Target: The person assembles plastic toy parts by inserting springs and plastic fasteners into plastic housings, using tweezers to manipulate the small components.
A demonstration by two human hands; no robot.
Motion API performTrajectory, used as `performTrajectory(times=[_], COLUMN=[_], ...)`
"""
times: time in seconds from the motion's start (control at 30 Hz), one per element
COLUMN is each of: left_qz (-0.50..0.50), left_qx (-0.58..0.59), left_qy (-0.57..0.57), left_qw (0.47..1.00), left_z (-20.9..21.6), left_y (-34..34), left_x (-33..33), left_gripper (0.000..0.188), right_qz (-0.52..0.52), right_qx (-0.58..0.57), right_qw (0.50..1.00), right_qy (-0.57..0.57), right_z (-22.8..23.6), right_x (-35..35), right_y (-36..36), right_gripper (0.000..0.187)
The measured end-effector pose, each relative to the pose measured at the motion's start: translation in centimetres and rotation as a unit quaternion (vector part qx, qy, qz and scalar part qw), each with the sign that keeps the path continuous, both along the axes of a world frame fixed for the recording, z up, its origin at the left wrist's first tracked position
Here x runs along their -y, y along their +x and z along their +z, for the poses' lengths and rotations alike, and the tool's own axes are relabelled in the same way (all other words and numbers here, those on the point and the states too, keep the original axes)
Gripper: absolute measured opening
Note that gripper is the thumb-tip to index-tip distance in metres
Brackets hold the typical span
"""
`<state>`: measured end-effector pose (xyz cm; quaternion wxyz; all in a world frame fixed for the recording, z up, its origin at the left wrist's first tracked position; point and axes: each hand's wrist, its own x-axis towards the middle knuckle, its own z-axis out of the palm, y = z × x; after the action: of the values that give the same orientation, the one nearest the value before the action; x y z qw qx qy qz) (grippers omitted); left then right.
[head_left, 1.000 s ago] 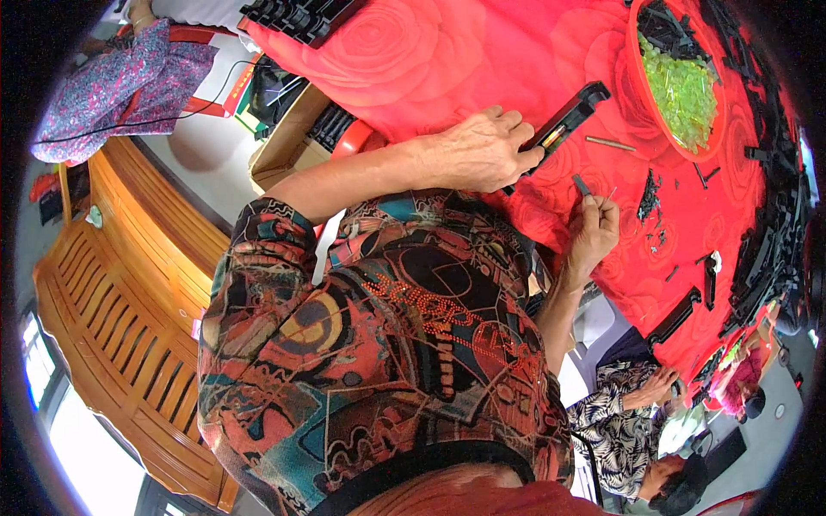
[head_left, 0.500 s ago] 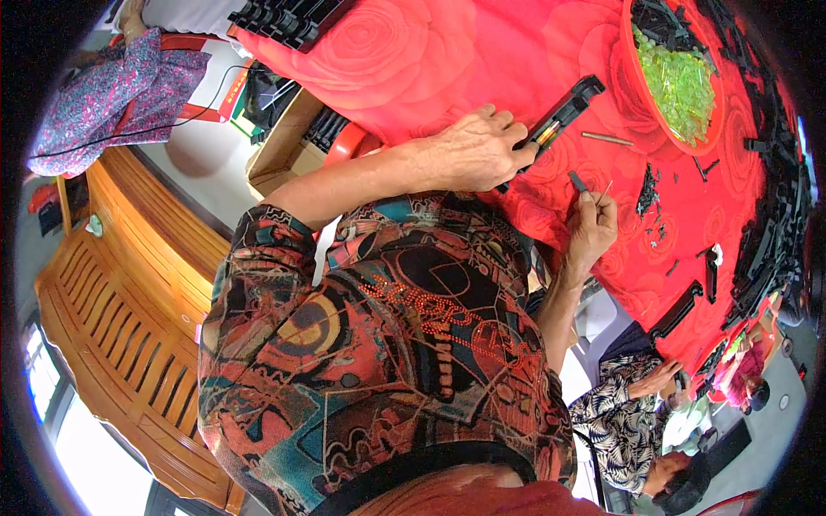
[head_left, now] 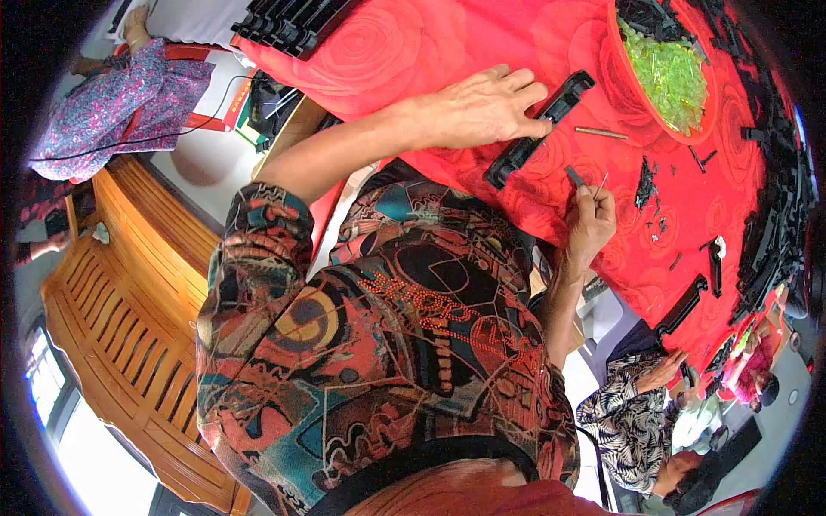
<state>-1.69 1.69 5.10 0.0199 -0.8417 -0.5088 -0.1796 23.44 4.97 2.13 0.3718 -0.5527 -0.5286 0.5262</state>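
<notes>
A long black plastic part (head_left: 527,150) with a slotted body lies slantwise on the red cloth. My left hand (head_left: 486,110) is over its left side, thumb tip against the part's middle, the other fingers bent and apart from it. To the right, my right hand (head_left: 592,219) is closed in a pinch. From its fingertips stick out a small grey strip (head_left: 574,175) and a thin pin (head_left: 605,181). A brown metal rod (head_left: 601,132) lies just beyond the black part. Several tiny dark pieces (head_left: 647,185) are scattered right of my right hand.
An orange-red bowl (head_left: 616,52) holds yellow-green translucent pieces and black ones. Black parts are heaped along the table's right side (head_left: 779,206) and stacked at far left (head_left: 288,26). A co-worker (head_left: 632,421) sits at lower right; a wooden bench (head_left: 129,318) stands at left.
The black part has gone from tilted in my left hand, its coloured inside showing, to lying on the cloth. My left fingers have loosened from it. The right hand keeps its pinch.
</notes>
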Motion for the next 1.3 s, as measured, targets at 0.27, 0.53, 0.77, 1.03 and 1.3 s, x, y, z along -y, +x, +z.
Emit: performTrajectory(times=[0.27, 0.53, 0.77, 1.03, 1.3], left_qz=[-0.038, 0.092, 0.198, 0.18, 0.154], left_qx=[-0.026, 0.071, 0.135, 0.211, 0.26], left_qy=[0.018, 0.075, 0.083, 0.029, 0.012], left_qw=[0.999, 0.99, 0.967, 0.96, 0.953], left_z=[0.4, -1.8, -1.5, -2.4, -2.3], left_y=[-0.1, 3.1, 0.5, -0.4, 0.3], left_x=[-0.3, 2.8, 4.0, 3.9, 3.9], left_gripper=[0.016, 0.015, 0.039, 0.04, 0.04], right_qz=[-0.011, -0.052, -0.022, 0.066, 0.106], right_qx=[-0.067, -0.147, -0.101, 0.014, 0.106], right_qw=[0.997, 0.986, 0.994, 0.998, 0.989], right_qy=[-0.031, -0.058, -0.039, -0.005, 0.003], right_z=[0.1, 2.1, 3.7, 3.6, 4.9], right_x=[0.2, -0.3, -1.0, -0.7, -1.0], right_y=[0.0, 0.0, -1.0, -4.9, -6.3], right_gripper=[0.007, 0.009, 0.009, 0.008, 0.011])
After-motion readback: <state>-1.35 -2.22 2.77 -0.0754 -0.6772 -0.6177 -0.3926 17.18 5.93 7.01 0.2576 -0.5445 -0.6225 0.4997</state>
